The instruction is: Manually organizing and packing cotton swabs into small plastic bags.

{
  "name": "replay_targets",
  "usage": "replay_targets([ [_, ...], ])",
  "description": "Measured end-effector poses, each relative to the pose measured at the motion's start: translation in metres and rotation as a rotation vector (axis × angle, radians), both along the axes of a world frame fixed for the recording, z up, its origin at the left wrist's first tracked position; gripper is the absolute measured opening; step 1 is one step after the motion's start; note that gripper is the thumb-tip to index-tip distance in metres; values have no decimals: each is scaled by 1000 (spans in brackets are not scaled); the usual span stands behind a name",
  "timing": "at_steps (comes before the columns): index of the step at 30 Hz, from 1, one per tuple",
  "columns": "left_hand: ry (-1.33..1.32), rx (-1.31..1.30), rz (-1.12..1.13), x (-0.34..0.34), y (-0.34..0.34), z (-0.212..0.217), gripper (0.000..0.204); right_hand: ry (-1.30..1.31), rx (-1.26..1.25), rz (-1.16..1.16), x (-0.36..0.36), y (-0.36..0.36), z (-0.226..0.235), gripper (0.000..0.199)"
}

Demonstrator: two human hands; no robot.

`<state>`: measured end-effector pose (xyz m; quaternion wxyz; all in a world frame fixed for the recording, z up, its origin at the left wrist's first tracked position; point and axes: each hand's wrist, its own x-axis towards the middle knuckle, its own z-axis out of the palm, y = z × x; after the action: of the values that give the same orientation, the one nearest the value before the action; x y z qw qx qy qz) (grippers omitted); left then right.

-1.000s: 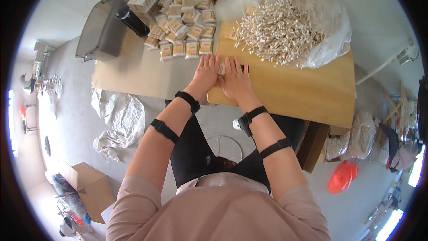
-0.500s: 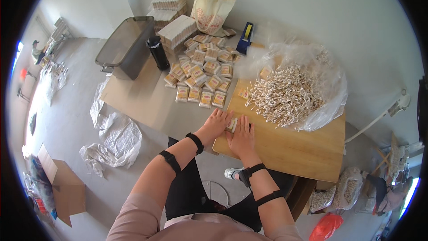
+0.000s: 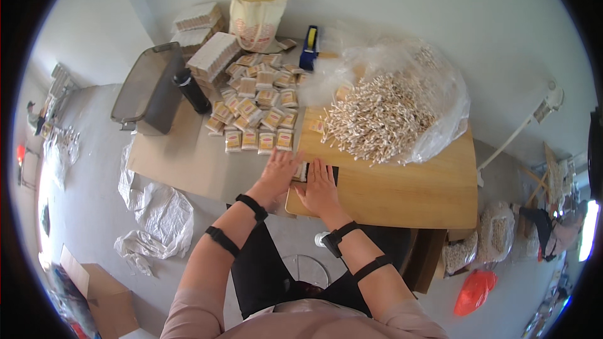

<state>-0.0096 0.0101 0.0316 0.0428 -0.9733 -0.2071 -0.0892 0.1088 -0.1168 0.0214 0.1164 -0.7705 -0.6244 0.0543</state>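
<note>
A small clear packet of cotton swabs lies at the left edge of the wooden board, between my two hands. My left hand rests against its left side with the fingers stretched out. On the packet's right, my right hand lies flat, fingers extended, over a flat black rectangular piece. The palm hides part of that piece, and I cannot make out what it is. Beyond my left hand sit several filled swab packets with yellow labels, a front row with a loose pile behind.
A heap of loose cotton swabs spills from a clear plastic bag on the wooden board. Farther back stand a grey bin, a black bottle, stacked swab packs, a cream tote bag and a blue tape dispenser.
The whole view has shifted, so the table's things appear farther left. More of the black piece shows around my right hand. Both hands stay beside the packet.
</note>
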Motion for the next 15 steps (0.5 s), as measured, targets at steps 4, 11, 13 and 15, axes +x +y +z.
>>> replay_targets([
  [4,11,-222,-40,-6,11,3,66,-61,80,-20,-3,-6,4,77],
  [11,-27,-305,48,0,9,-14,63,-61,59,-1,-12,5,2,73],
  [13,-22,-186,16,0,8,-13,61,-81,56,18,-13,7,0,73],
  [15,-30,-167,-9,4,9,-10,59,-82,28,13,-13,9,2,73],
])
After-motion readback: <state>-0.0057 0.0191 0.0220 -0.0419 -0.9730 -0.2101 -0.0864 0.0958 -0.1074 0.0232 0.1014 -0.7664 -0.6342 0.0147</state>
